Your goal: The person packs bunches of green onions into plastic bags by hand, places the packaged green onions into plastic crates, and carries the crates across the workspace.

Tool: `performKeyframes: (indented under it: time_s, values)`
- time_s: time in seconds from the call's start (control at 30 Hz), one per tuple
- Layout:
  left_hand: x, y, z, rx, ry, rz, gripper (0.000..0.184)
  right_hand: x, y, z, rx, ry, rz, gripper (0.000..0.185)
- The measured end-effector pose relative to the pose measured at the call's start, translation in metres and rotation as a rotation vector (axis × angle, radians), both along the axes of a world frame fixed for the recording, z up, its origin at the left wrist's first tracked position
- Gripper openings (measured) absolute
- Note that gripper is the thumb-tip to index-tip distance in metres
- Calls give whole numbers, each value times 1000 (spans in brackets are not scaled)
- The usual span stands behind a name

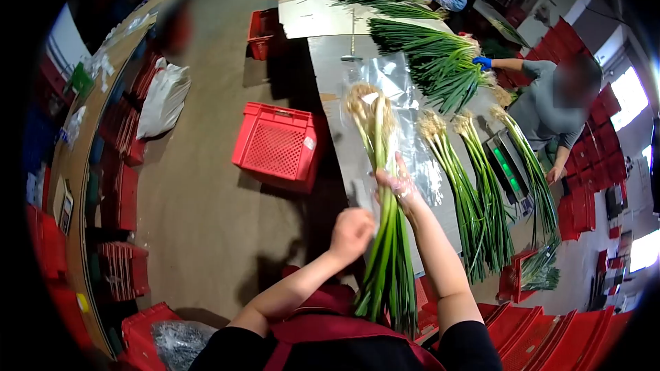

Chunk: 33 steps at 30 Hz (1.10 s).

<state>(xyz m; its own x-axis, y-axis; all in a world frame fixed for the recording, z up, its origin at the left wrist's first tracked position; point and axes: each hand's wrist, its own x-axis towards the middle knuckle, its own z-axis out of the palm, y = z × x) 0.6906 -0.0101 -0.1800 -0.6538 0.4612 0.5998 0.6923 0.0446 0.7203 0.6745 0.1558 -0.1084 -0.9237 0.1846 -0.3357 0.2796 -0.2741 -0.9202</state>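
A bunch of spring onions (386, 233) lies lengthwise before me, its pale roots away from me and green leaves hanging towards my apron. My right hand (399, 184) is wrapped round the stalks near the middle, with clear film about the fingers. Left of the stalks, my left hand (352, 235) is curled closed and slightly blurred; whatever its fingers hold is hidden. Clear plastic bags (395, 75) are spread on the metal table (330, 62) around the root end. Further bunches (457, 172) lie to the right, one beside a scale with a green display (506, 168).
A red crate (278, 144) stands on the floor left of the table. Loose spring onions (430, 55) are heaped at the far end. Two people work across there, one with a blue-gloved hand (483, 63) on the heap. Red crates (536, 336) line my right side.
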Motion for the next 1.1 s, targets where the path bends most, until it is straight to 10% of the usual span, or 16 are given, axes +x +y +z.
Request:
performKeyframes:
  time_s: [0.1, 0.13, 0.23, 0.33, 0.53, 0.63, 0.87, 0.93, 1.0, 1.03, 1.1]
  values:
    - [12, -11, -12, 502, -940, -246, 85, -42, -43, 0, 219, 139, -99, 45]
    - [14, -12, -14, 465, -1123, -226, 87, -48, -68, 6, 85, 61, -125, 44]
    - [-6, -40, 0, 693, -1145, -82, 82, -37, -114, 32, 700, 528, 194, 41]
    - [-43, -92, 4, 1079, -1020, 150, 64, -13, -95, -34, 1220, 418, 510, 28]
    - [-96, -157, -52, 1250, -1527, 708, 78, -45, -177, -74, 750, -55, 692, 38]
    - [-120, -214, -169, 894, -1406, 538, 47, -75, -204, -132, 401, -248, 809, 31]
    - [-22, -318, -96, 168, -1051, 342, 18, -37, -255, -120, 380, -270, 680, 37]
    - [1, -330, -94, -23, -1203, 409, 18, -29, -267, -143, 812, -343, 1025, 36]
    - [10, -326, -79, -288, -1099, 503, 18, 3, -274, -117, 544, -316, 908, 34]
    - [28, -324, -110, 381, -1224, 441, 15, 21, -266, -134, 158, -358, 830, 30]
    - [52, -323, -121, 196, -1299, 424, 12, 48, -253, -177, 469, -323, 874, 33]
